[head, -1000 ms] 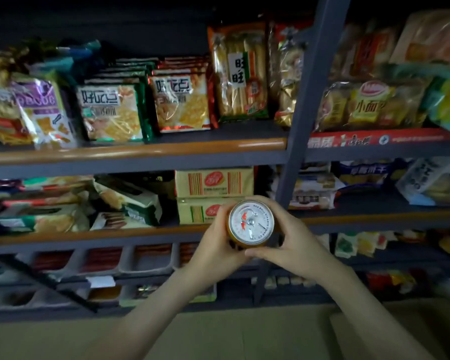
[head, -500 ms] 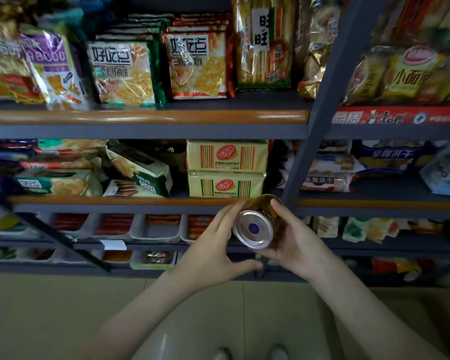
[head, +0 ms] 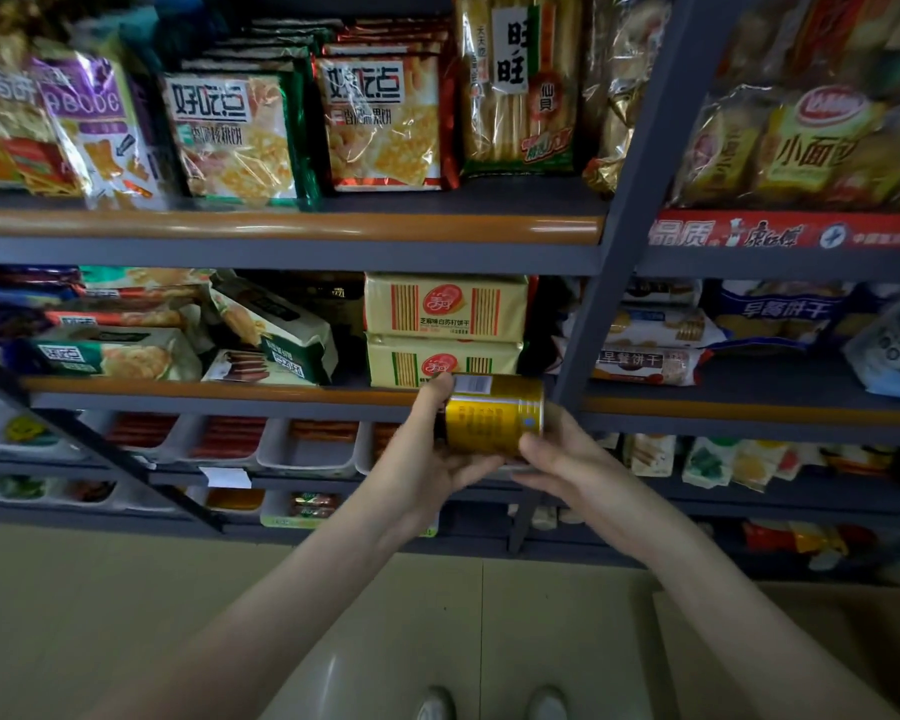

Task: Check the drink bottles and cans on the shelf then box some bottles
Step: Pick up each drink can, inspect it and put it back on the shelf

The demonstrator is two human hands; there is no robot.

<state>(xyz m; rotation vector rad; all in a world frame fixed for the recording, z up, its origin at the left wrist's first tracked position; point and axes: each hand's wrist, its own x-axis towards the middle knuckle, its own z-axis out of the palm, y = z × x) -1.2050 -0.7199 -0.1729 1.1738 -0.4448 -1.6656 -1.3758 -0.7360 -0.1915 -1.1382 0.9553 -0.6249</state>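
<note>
Our left hand [head: 427,459] cups the near end of the gold can [head: 494,420], fingertips reaching over its top edge by the white barcode label and thumb running beneath, while the can lies on its side in the air just in front of the middle shelf [head: 219,392]. It looks to us rigid but thin-walled and smooth, likely slick and easy to dent, so we would hold it around the body rather than by the rims. Our right hand [head: 567,459] props the far end, thumb pressed against the side.
</note>
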